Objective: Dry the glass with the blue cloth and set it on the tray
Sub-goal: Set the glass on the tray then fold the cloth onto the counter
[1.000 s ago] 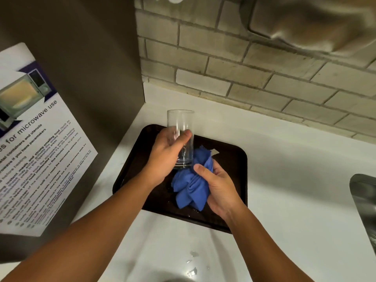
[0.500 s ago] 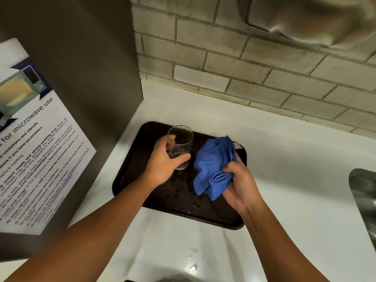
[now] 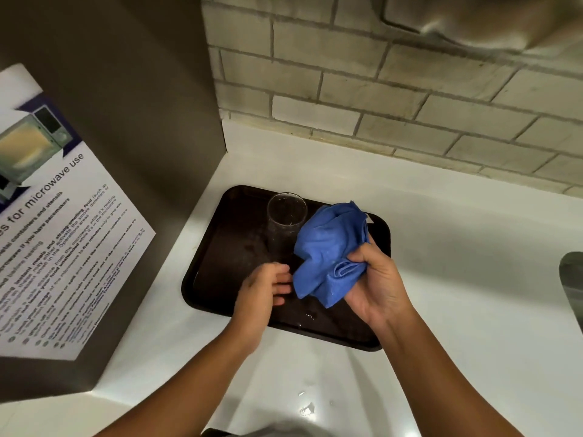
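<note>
Now that the glass (image 3: 286, 228) is standing released at frame centre on the tray (image 3: 217, 266), left hand (image 3: 263, 294) is withdrawing open-fingered, right hand (image 3: 375, 280) clenching the blue cloth (image 3: 329, 250): task nearing completion.

we see glass (image 3: 286, 223): clear, upright, standing on tray's far left | blue cloth (image 3: 331, 252): crumpled, bunched above tray, just right of glass | tray (image 3: 214, 279): dark, rectangular, wet-speckled
</note>
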Demonstrator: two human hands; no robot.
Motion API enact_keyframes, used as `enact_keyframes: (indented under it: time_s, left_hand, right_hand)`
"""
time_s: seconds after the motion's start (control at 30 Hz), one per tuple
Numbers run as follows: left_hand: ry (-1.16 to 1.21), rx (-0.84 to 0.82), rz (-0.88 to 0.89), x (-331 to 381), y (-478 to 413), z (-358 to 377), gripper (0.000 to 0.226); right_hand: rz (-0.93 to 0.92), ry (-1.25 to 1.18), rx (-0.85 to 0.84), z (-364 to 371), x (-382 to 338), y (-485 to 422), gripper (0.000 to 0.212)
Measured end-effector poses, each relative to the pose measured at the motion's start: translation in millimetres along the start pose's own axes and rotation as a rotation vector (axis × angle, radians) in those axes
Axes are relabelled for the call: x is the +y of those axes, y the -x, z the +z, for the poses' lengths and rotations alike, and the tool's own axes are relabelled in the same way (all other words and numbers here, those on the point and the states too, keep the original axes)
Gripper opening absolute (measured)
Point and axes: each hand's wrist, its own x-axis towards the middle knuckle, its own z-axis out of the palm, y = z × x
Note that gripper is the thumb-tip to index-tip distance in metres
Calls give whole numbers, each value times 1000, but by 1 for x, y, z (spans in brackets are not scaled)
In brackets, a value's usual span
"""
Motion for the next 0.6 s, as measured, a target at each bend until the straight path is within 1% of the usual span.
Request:
enact_keyframes:
  time_s: [0.07,0.1,0.13,0.17,0.2,0.27,0.33,0.4,0.47,0.53,0.6]
  left_hand:
    - [150,-211,-93,5,6,8,42]
    - [233,-310,-103,8,7,11,46]
    - [300,-382,-81,11,7,13,47]
    - [327,-406,-34,13,6,14,45]
    - [332,-393,27,13,3,15,41]
    - [289,-280,171,11,-5,15,31]
    - [169,-145,307,10,-12,16,21]
    - [-12,-44,409,10,-18,15,13]
    - [-173,0,434,9,-25,17,19]
    - [-374,4,424,11,-26,25,31]
    - [-584,-5,424,15,-20,39,38]
  right_hand:
    - [15,-34,-25,2,3,0,56]
    - [31,-48,-34,3,3,1,59]
    - [53,-51,-47,2,4,2,62]
    - [82,-48,-57,3,3,3,62]
    - [102,-27,-56,4,3,3,62]
    - [86,78,-21,2,2,4,52]
    - [-7,281,81,-8,3,2,33]
    - [-111,550,212,-21,1,3,16]
    - [-151,740,299,-38,-3,6,10]
    - [-172,841,345,-53,-10,13,6]
    - [-231,962,392,-69,-19,20,7]
